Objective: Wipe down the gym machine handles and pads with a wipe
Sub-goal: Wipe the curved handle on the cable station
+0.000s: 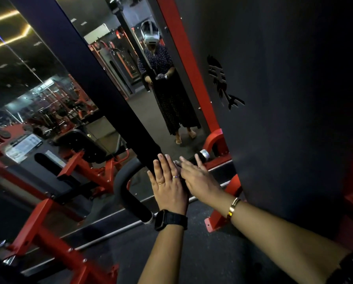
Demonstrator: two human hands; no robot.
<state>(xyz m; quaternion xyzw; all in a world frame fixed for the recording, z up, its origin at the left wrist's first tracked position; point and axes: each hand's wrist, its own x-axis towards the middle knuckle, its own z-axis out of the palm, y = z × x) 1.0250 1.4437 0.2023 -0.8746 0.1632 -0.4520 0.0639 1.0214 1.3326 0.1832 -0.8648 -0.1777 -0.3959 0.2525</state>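
Observation:
My left hand [167,181], with a black watch on the wrist, lies flat with straight fingers against the black machine handle [128,191], where the curved padded bar meets the upright post. My right hand [198,177], wearing a gold bracelet, reaches over the short bar with a chrome end cap [204,154]. A small grey wipe [176,162] peeks out between the two hands, held under my right fingers against the bar. My right thumb is hidden. The mirror shows the bunched wipe in that hand.
A big mirror [48,99] stands right behind the machine and reflects a person and other red gym equipment. A dark panel [284,119] with a cut-out logo and red frame [192,68] rises on the right. A red-framed machine [48,232] sits at lower left on dark floor.

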